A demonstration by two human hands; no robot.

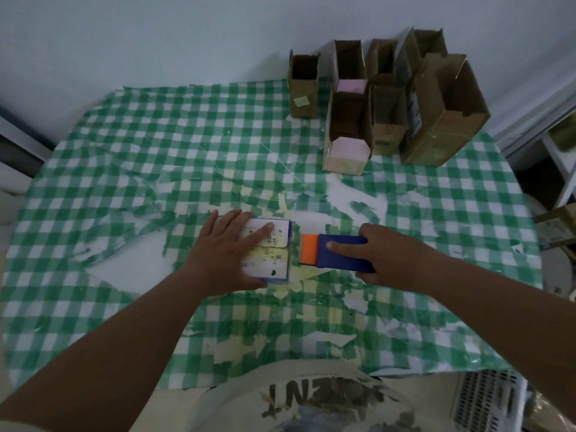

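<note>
Hands on two small boxes over a green checked tablecloth (156, 135).
The left hand (224, 251) lies flat on the white labelled box (274, 263), fingers straight and spread, pressing down. Its thumb runs along the near edge and is perhaps hooked round it; the dim light makes that hard to tell. The right hand (389, 257) grips the blue sleeve box (343, 254), forefinger laid on top. Past that fingertip an orange inner tray (309, 249) sticks out, just apart from the white labelled box. Open cardboard cartons (389, 104) stand well beyond the right hand.

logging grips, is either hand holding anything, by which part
The right hand grips the blue tool by its end opposite the orange tip; the left hand lies flat on the white box.
</note>
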